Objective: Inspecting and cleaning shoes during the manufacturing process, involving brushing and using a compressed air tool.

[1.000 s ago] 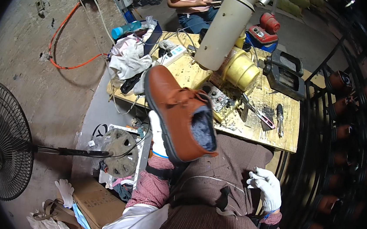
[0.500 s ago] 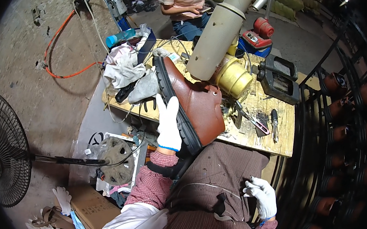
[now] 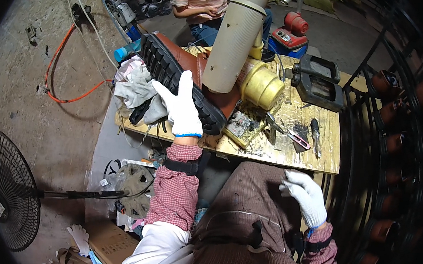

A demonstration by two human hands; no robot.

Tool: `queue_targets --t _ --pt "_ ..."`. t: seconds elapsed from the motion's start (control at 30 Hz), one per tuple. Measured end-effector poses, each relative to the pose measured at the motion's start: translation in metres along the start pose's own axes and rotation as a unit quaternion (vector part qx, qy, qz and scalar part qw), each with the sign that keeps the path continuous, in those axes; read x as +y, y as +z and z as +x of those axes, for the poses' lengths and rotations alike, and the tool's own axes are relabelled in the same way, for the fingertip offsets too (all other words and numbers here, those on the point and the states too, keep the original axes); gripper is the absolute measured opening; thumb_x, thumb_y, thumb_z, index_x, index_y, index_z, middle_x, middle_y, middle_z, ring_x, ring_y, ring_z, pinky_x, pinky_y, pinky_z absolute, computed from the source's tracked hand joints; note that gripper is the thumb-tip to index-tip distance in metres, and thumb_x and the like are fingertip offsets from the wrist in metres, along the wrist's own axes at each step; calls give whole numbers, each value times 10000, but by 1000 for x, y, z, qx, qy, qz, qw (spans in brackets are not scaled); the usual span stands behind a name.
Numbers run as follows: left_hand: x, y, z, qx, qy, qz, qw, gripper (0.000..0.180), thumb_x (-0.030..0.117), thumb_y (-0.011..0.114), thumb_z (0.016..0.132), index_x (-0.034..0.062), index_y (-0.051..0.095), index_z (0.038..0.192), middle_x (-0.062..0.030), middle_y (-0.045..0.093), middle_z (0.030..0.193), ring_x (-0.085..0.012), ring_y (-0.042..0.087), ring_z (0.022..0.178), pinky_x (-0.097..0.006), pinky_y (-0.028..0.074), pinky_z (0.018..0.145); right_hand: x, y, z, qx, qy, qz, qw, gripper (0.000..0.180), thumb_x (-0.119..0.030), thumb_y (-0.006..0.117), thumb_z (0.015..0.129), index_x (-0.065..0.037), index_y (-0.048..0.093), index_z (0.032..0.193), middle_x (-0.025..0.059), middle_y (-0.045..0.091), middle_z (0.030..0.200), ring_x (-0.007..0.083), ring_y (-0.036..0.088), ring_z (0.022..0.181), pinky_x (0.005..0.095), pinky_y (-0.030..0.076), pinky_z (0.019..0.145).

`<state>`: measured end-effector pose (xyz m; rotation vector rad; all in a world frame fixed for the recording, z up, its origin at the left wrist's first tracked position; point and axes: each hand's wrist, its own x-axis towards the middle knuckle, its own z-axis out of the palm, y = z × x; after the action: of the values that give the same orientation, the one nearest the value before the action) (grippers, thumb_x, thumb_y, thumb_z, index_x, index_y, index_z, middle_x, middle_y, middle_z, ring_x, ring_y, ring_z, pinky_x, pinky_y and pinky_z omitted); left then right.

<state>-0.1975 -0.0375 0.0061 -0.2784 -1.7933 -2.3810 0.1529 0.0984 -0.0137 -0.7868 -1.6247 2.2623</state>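
A: Left hand?
B: Left hand (image 3: 181,107), white glove with blue cuff, up against the sole of a brown boot (image 3: 186,61). Two digits spread in a V across the tread; can't tell how the other fingers sit (hidden).
A: Boot position?
B: Just beyond and right of the left hand, tilted, tread toward the palm. A grey cylinder (image 3: 236,44) overlaps its upper; can't tell if they touch.
A: Right hand?
B: Right hand (image 3: 305,196), also gloved, over the lap beside the brown apron (image 3: 244,194). Fingers loosely bent, a bit apart, nothing visible in them. Well apart from the boot.
A: Around them?
B: Beyond the right hand, on the wooden table (image 3: 330,136): pink-handled tool (image 3: 299,140), dark-handled tool (image 3: 316,138), black frame (image 3: 321,89) farther out. Yellow drum-shaped part (image 3: 260,87) between the hands, farther off. Pale cloths (image 3: 137,88) just left of the left hand.
A: Edges?
B: Fan (image 3: 7,185) well left of the left hand, rack (image 3: 367,133) of brown shoes right of the right hand, another person (image 3: 203,4) beyond both (striped top, seen in part).
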Motion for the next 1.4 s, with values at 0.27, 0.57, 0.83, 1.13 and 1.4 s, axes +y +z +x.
queue_targets --t 0.27,0.57,0.83,1.13,1.4 --pt "36 -11 -61 12 -147 -104 984 965 266 696 994 97 38 1679 -144 341 1631 -273 420 1425 -404 407 1147 -67 91 86 -90 -527 -539 651 445 -97 684 869 -110 679 1314 133 685 1321 351 650 1208 418 512 998" --pt "31 -25 -59 34 -93 -24 995 1046 237 798 919 113 94 1683 -170 331 1635 -252 454 1374 -362 423 1114 -27 65 55 -415 -136 -722 537 140 -171 636 822 -129 737 909 133 728 842 345 719 806 461 564 696" --pt "22 -15 -17 31 -117 -48 991 954 302 714 974 106 103 1680 -169 367 1603 -285 470 1364 -406 432 1116 12 -3 1 -177 -132 -513 830 425 -245 754 839 -115 707 1241 140 729 1186 335 696 1095 410 561 932" --pt "45 -90 -178 -283 -244 -366 852 633 468 386 1088 78 307 1580 -142 423 1556 -271 420 1435 -425 314 1232 -18 50 -15 -252 -279 -395 838 650 -411 784 826 12 638 1297 271 573 1425 417 604 1247 475 500 1030" --pt "73 -35 -154 -480 -221 -145 836 850 648 577 985 58 355 1556 -158 504 1494 -300 579 1249 -484 530 1004 -177 27 -115 -86 -650 -624 426 269 -330 723 737 -82 681 830 104 617 756 294 643 718 439 557 773"
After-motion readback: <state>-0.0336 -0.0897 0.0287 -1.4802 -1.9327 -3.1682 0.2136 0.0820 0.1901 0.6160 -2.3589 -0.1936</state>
